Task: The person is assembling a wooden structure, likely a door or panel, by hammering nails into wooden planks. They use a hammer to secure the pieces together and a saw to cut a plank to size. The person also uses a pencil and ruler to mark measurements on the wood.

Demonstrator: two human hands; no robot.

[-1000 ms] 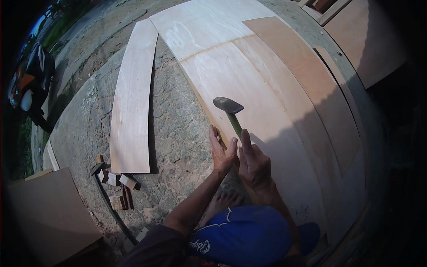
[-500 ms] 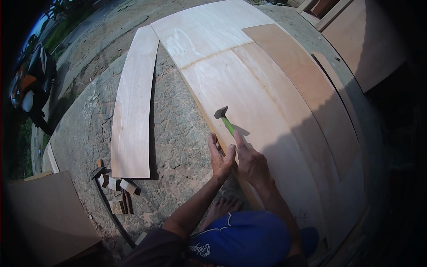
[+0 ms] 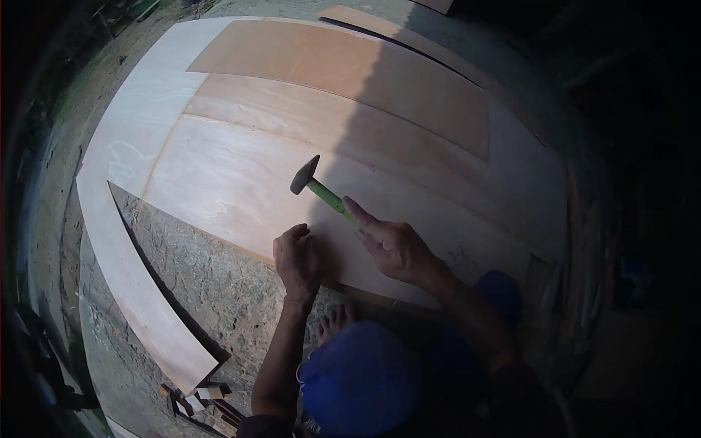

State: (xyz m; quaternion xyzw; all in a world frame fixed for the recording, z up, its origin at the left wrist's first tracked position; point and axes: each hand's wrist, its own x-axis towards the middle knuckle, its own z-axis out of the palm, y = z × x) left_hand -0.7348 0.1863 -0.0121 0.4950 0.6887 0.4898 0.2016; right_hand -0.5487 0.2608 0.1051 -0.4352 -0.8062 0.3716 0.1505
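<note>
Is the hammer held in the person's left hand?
No, the right hand grips the green-handled hammer, while the left hand rests on the plywood sheet near its edge.

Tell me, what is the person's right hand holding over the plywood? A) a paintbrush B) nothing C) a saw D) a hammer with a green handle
D: the right hand grips a green-handled hammer raised above the plywood sheet, while the left hand rests at the sheet's edge.
</note>
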